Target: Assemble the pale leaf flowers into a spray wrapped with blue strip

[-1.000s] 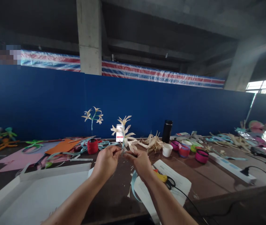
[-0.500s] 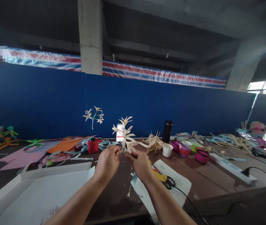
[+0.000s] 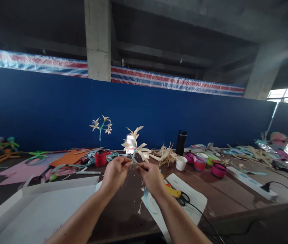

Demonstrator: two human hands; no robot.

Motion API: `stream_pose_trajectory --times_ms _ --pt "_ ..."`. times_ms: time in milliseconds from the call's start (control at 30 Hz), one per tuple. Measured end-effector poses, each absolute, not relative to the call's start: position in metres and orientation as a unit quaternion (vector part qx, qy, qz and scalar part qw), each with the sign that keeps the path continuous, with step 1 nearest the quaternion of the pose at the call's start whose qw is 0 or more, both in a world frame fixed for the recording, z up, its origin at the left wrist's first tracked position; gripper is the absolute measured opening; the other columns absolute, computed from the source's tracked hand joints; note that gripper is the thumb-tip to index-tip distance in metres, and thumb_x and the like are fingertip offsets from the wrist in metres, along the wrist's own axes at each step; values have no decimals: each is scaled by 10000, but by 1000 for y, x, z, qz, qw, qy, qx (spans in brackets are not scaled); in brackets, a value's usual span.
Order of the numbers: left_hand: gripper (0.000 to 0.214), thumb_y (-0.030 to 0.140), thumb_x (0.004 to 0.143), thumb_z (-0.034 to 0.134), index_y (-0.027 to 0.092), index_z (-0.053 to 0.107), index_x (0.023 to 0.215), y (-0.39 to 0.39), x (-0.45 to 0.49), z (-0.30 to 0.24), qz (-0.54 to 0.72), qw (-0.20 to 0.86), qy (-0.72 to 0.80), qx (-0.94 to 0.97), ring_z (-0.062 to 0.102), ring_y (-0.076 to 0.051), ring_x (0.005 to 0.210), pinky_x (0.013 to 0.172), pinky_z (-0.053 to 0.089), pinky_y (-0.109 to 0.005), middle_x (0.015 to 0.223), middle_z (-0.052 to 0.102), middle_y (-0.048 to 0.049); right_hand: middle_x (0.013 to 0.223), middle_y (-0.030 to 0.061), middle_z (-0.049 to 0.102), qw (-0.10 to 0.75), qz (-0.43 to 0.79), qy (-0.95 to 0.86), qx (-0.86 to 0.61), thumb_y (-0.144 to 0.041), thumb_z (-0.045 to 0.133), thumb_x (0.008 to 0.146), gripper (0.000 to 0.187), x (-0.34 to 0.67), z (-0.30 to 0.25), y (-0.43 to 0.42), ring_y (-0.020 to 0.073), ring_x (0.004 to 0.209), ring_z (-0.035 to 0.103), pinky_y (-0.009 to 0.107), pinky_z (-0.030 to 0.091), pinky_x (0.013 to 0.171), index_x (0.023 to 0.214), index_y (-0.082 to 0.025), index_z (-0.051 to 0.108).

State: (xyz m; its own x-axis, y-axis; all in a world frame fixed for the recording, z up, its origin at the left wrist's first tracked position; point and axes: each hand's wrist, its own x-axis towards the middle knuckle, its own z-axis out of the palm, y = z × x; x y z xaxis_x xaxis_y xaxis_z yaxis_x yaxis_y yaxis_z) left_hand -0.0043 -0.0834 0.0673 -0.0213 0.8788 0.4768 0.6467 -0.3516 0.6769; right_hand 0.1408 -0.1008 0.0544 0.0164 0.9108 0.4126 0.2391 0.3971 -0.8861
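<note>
Both my hands meet over the middle of the table around a spray of cream artificial flowers [image 3: 141, 151]. My left hand [image 3: 116, 172] is closed, its thumb and fingers pinching the pale blue-green wrapped stem [image 3: 133, 156] under the blooms. My right hand [image 3: 151, 175] is also closed, pinched at the stem's lower end just beside the left fingertips; the exact bit between its fingers is hidden. Below the right wrist a light blue strip [image 3: 147, 201] curls over the papers. A finished-looking flower spray [image 3: 102, 125] stands upright behind, to the left.
A white box lid [image 3: 39, 210] lies front left. Right of my hands are a yellow glue gun [image 3: 173, 191], black-handled scissors [image 3: 183, 199] and paper sheets [image 3: 197, 200]. Farther back stand a white cup [image 3: 181, 163], tape rolls [image 3: 218, 170], a black bottle [image 3: 181, 143] and a power strip [image 3: 251, 183].
The flower spray has turned in my hands, so its wrapped stem now shows and one bloom points right. The light blue strip shows more below my right wrist.
</note>
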Motion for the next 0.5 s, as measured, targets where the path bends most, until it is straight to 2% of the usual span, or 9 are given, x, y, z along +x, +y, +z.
stream_pose_trajectory --times_ms 300,500 --pt "211 365 718 524 192 644 733 -85 -5 70 455 159 532 696 589 -159 649 614 407 -253 688 661 -2 719 30 699 559 324 -614 -453 -326 609 693 273 144 47 -93 178 646 588 243 422 575 872 -162 733" --pt "193 362 706 534 188 618 711 -84 -6 68 449 166 532 698 569 -150 604 573 397 -244 628 630 12 701 32 683 557 359 -605 -441 -333 617 689 286 145 45 -91 156 603 574 231 418 549 881 -145 715"
